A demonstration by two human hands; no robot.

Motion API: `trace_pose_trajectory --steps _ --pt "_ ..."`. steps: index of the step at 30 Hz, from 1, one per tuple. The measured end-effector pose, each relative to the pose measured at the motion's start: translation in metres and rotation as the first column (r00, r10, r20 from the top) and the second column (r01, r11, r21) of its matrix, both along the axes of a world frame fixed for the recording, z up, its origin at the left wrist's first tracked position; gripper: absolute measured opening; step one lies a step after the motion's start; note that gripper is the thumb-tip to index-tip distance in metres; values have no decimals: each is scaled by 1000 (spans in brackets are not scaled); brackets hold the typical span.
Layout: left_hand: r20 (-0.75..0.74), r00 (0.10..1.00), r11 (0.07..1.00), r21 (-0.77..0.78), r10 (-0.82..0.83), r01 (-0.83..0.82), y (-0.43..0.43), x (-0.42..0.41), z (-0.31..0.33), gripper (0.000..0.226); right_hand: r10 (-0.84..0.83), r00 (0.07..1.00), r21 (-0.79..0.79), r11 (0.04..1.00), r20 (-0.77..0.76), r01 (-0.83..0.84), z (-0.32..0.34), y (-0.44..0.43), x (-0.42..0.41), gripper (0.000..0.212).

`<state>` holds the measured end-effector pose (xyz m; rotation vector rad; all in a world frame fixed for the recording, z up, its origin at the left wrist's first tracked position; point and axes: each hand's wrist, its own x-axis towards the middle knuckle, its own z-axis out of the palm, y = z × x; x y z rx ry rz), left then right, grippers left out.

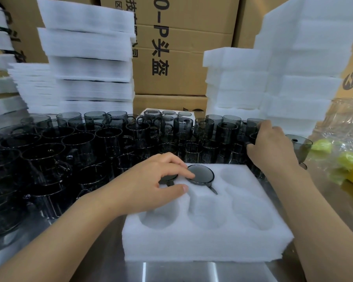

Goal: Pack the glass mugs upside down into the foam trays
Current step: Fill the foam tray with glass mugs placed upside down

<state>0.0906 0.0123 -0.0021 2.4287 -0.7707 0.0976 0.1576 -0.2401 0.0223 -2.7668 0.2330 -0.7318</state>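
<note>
On the metal table (171,269), closest to the person, lies a white foam tray (208,241) with six round holes. The three near holes and the far right one hold nothing. In the far middle hole sits a dark glass mug (201,174), bottom up, its handle lying toward the near side. A second mug (167,179) sits upside down in the far left hole, mostly covered by the left hand (151,180). That hand lies loosely on the second mug's base, thumb on the foam, not clasping anything. Behind the tray stand many upright mugs (80,143), close together. At their right edge the right hand (273,147) curls fingers and thumb around one upright mug (253,137). Farther back rise foam stacks (90,58) and cardboard boxes (181,47).
</note>
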Motion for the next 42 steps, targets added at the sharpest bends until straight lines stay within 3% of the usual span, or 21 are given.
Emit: trace_pose_trajectory --steps 8,14,21,25,30,35,38,42 --pt "-5 1000 1000 -7 6 -6 0 -1 0 26 112 973 43 992 200 -123 7 6 -6 33" --pt "-8 1000 1000 -13 5 -5 -1 0 0 25 411 868 141 877 279 -460 6 31 -12 15" --pt "5 1000 1000 -20 6 -6 -1 2 0 21 726 613 -9 647 312 -762 -6 49 -24 14" --pt "-11 1000 998 -54 24 -25 -1 3 0 18 794 520 -197 590 315 -783 -8 50 -26 14" --pt "-66 995 984 -156 71 -80 -1 4 -1 16 808 488 -366 586 330 -723 -7 49 -25 12" --pt "-154 974 812 -540 164 -222 -2 10 -2 60 837 454 -393 545 307 -740 -7 51 -26 12" --pt "-191 964 762 -591 187 -264 -1 13 -1 76 855 419 -402 515 306 -757 -7 52 -28 11" --pt "-204 967 780 -575 155 -247 -2 14 -2 89 891 363 -439 451 274 -777 -8 53 -29 11"
